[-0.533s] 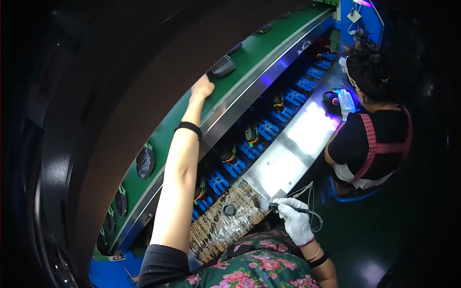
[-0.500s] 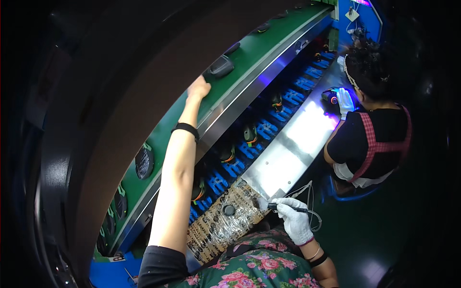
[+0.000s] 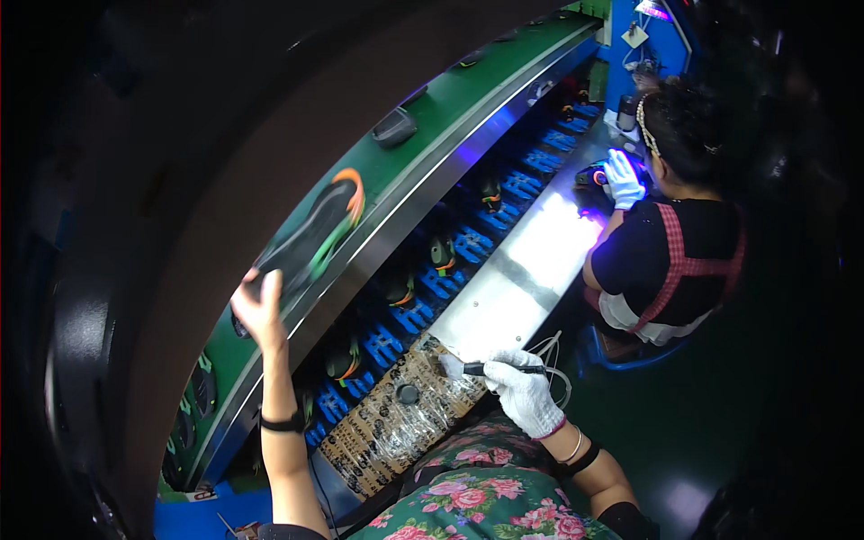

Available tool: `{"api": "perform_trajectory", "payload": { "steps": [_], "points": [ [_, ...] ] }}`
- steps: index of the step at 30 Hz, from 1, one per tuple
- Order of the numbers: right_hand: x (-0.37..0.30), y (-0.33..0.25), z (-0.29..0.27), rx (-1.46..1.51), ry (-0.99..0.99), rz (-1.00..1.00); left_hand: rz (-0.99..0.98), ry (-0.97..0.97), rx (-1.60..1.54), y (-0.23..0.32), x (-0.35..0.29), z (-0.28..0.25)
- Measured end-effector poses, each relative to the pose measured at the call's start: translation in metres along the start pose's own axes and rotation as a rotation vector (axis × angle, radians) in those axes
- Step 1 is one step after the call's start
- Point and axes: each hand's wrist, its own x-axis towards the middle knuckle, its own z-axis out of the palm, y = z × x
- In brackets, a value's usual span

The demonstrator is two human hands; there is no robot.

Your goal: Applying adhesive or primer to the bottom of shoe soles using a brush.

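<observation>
On the green conveyor belt (image 3: pixel 418 139), my bare left hand (image 3: pixel 259 308) grips one end of a black shoe sole (image 3: pixel 310 225) with an orange and green rim. Motion blurs the sole, and its far end points up the belt. My right hand (image 3: pixel 524 396), in a white knitted glove, is closed round a slim black-handled brush (image 3: pixel 473 369) with a pale tip and a thin pale tube trailing from it. The brush tip hangs over the brown, plastic-wrapped sheet (image 3: pixel 369 454) covering the near end of the bench. A small round dark pot (image 3: pixel 408 394) sits in that sheet.
More dark soles lie along the belt, one grey-black piece (image 3: pixel 394 128) further up. Below it, several shoes (image 3: pixel 441 252) sit on blue racks (image 3: pixel 468 247). A co-worker (image 3: pixel 679 225) on a blue stool handles a shoe under purple light at the metal bench (image 3: pixel 513 270).
My left hand has come back down the belt toward me and now grips a sole. The right hand still holds the brush. My view has shifted slightly.
</observation>
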Motion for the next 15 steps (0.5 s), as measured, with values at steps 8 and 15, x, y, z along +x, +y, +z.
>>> {"api": "perform_trajectory", "payload": {
  "steps": [8, 15],
  "points": [
    [-0.027, -0.031, 0.050, 0.105, -0.124, -0.099, -0.686, -0.088, -0.437, 0.035, -0.089, -0.042],
    [-0.039, -0.002, 0.073, -0.408, -0.276, -0.144, -1.375, -0.522, -0.800, 0.031, -0.221, 0.012]
  ]
}}
